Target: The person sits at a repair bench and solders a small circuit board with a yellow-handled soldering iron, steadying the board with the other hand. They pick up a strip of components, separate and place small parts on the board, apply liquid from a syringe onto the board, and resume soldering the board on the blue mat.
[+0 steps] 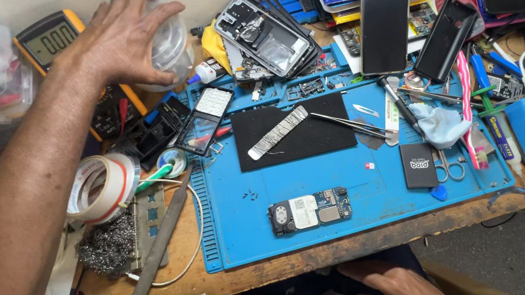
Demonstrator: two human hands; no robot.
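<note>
Left hand (118,40): reached out to the far left of the bench, fingers spread and curved over a clear plastic jar (167,49), gripping it from above; the palm hides most of the jar's top.
Clear plastic jar: at the back left, just beside the yellow multimeter (53,40), whose lower half is covered by the forearm.
Tape roll (102,186): near the forearm, partly tucked under it.
Steel wool (106,246): at the bench's front left edge.
Blue work mat (355,181): centre of the bench, its back edge buried under phone parts.
Circuit board (309,210): lying flat on the mat's front, apart from both hands.
Tweezers (348,125): on the black pad, mid-mat.
Right hand (392,290): low at the frame's bottom, below the bench edge, partly cut off; cannot tell whether its fingers grip anything.
</note>
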